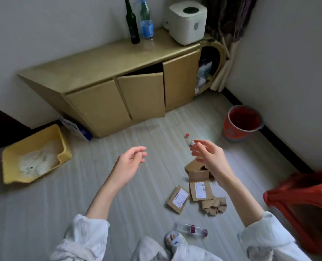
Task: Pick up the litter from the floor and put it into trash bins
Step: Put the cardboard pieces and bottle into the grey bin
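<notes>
Nearest, below both hands and close to a slippered foot (175, 240), a clear plastic bottle (191, 228) with a purple label and cap lies flat on the floor (43, 204), its long axis running left to right with the cap end toward the right.

The left hand (131, 163) is raised above the floor, palm turned inward, fingers (140, 150) loosely curled and apart; it holds and touches nothing.

The right hand (208, 154) is raised too, fingers (199, 143) spread and gently bent, empty. Beneath its wrist and below its fingertips lie torn cardboard pieces (199, 183): two flat labelled pieces, a crumpled scrap and a folded box part, clustered together on the floor.

Just beyond the right fingertips, a small clear bottle with a red cap (188, 139) lies on the floor, its long axis pointing away from the person, cap at the far end. The fingertips overlap it in view; whether they touch it cannot be told.

Right of the right hand, at the frame edge, stands a red bin (295, 200). Farther beyond the right fingers is an orange bucket (241, 125) by the wall. Far left of the left fingers sits a yellow bin (62, 146) holding white crumpled material.
</notes>
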Available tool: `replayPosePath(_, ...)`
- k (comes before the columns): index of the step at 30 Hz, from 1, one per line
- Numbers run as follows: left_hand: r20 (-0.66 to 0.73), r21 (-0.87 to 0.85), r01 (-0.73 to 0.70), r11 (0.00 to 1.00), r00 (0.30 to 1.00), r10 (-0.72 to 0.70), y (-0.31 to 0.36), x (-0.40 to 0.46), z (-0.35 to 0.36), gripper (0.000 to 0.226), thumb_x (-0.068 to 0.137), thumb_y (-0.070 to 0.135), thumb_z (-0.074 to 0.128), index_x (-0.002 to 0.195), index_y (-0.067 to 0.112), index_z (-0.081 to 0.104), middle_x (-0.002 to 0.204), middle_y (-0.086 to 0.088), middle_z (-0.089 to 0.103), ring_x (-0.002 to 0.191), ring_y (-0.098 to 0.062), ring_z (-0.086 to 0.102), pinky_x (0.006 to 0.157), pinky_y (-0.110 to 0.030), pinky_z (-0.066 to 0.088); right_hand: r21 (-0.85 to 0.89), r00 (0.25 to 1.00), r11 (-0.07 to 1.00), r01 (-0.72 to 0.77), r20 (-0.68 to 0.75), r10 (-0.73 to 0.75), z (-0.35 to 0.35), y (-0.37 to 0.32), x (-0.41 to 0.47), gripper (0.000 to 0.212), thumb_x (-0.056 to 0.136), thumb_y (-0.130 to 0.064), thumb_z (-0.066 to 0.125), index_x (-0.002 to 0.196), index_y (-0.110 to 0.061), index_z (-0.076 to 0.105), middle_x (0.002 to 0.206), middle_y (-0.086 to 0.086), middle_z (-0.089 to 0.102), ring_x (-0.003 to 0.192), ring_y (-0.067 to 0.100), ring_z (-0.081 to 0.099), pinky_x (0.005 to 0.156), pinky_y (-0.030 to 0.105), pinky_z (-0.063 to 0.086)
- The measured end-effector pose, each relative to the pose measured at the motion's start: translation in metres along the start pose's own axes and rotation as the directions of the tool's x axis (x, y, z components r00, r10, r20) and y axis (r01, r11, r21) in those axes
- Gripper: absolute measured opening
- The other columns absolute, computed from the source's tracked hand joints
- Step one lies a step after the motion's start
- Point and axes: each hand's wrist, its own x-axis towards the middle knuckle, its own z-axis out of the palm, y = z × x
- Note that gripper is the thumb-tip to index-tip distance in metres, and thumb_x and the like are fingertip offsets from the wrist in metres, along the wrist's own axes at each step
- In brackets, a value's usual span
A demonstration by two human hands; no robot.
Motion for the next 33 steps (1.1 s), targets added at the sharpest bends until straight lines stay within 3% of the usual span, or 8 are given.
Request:
replayPosePath(8, 0.148, -0.013, -0.004, 1.000, 0.989, 0.006, 0.016, 0.149, -0.035, 0.022, 0.098, 0.007, 0.038, 0.106, 0.017, 0.056, 0.096, 0.002, 0.062, 0.084, -0.013, 0.058, 0.070, -0.020, 0.042, 0.005, 0.993, 0.999, -0.044, -0.105, 0.044, 0.041, -0.052, 0.111, 0.027, 0.098, -0.017, 0.043, 0.118, -0.008, 0.059, 0.095, 0.005, 0.068, 0.091, 0.021, 0.065, 0.086, 0.037, 0.051)
replayPosePath(12, 0.288, 0.095, -0.085, 0.992, 0.956, 0.054, 0.030, 0.250, -0.042, 0.025, 0.097, 0.002, 0.037, 0.113, 0.004, 0.056, 0.101, -0.009, 0.059, 0.077, -0.003, 0.056, 0.062, -0.006, 0.044, 0.064, 0.970, 0.994, -0.085, -0.225, 0.097, 0.055, -0.072, 0.175, 0.026, 0.099, -0.014, 0.042, 0.118, -0.007, 0.058, 0.095, 0.006, 0.066, 0.090, 0.020, 0.063, 0.086, 0.037, 0.051)
replayPosePath(17, 0.423, 0.138, -0.202, 0.969, 0.897, 0.127, 0.070, 0.362, -0.029, 0.027, 0.097, 0.001, 0.038, 0.117, -0.001, 0.056, 0.102, -0.010, 0.059, 0.074, -0.002, 0.056, 0.062, -0.002, 0.043, 0.216, 0.926, 0.967, -0.138, -0.319, 0.203, 0.061, -0.088, 0.235, 0.024, 0.099, -0.014, 0.042, 0.117, -0.008, 0.056, 0.100, 0.010, 0.065, 0.087, 0.019, 0.061, 0.068, 0.017, 0.050)
replayPosePath(20, 0.490, 0.139, -0.218, 0.966, 0.863, 0.125, 0.093, 0.410, 0.002, 0.025, 0.097, 0.005, 0.039, 0.112, 0.008, 0.058, 0.102, -0.006, 0.062, 0.073, 0.001, 0.058, 0.064, -0.005, 0.043, 0.239, 0.887, 0.959, -0.154, -0.393, 0.240, 0.045, -0.091, 0.261, 0.025, 0.099, -0.014, 0.042, 0.119, -0.007, 0.055, 0.101, 0.012, 0.065, 0.079, 0.012, 0.062, 0.064, 0.012, 0.050)
replayPosePath(22, 0.574, 0.175, -0.245, 0.954, 0.812, 0.103, 0.103, 0.435, 0.035, 0.024, 0.097, 0.006, 0.040, 0.110, 0.013, 0.059, 0.103, -0.004, 0.062, 0.072, 0.004, 0.058, 0.064, -0.005, 0.042, 0.225, 0.850, 0.960, -0.165, -0.462, 0.255, 0.025, -0.092, 0.281, 0.025, 0.098, -0.013, 0.043, 0.119, -0.007, 0.056, 0.102, 0.013, 0.066, 0.081, 0.014, 0.062, 0.073, 0.019, 0.051)
replayPosePath(25, 0.689, 0.201, -0.285, 0.937, 0.721, 0.072, 0.117, 0.464, 0.092, 0.024, 0.097, 0.005, 0.041, 0.111, 0.011, 0.059, 0.102, -0.005, 0.062, 0.082, -0.011, 0.058, 0.065, -0.005, 0.041, 0.213, 0.784, 0.961, -0.175, -0.561, 0.267, -0.018, -0.085, 0.313, 0.025, 0.097, -0.011, 0.044, 0.118, -0.009, 0.057, 0.101, 0.011, 0.067, 0.087, 0.018, 0.062, 0.087, 0.033, 0.048)
replayPosePath(29, 0.767, 0.227, -0.339, 0.913, 0.640, 0.048, 0.131, 0.503, 0.165, 0.021, 0.096, 0.006, 0.042, 0.105, 0.017, 0.058, 0.099, -0.001, 0.062, 0.088, -0.015, 0.059, 0.066, -0.005, 0.041, 0.229, 0.724, 0.951, -0.207, -0.617, 0.307, -0.071, -0.061, 0.358, 0.024, 0.096, -0.015, 0.045, 0.116, -0.012, 0.059, 0.096, 0.006, 0.068, 0.098, 0.021, 0.063, 0.094, 0.038, 0.047)
replayPosePath(33, 0.799, 0.267, -0.334, 0.904, 0.602, -0.014, 0.132, 0.540, 0.236, 0.022, 0.096, 0.003, 0.041, 0.106, 0.011, 0.059, 0.098, -0.005, 0.062, 0.084, -0.017, 0.058, 0.058, -0.004, 0.043, 0.301, 0.658, 0.919, -0.255, -0.642, 0.393, -0.109, -0.029, 0.391, 0.023, 0.096, -0.016, 0.045, 0.114, -0.015, 0.059, 0.093, 0.002, 0.067, 0.098, 0.019, 0.063, 0.095, 0.037, 0.046)
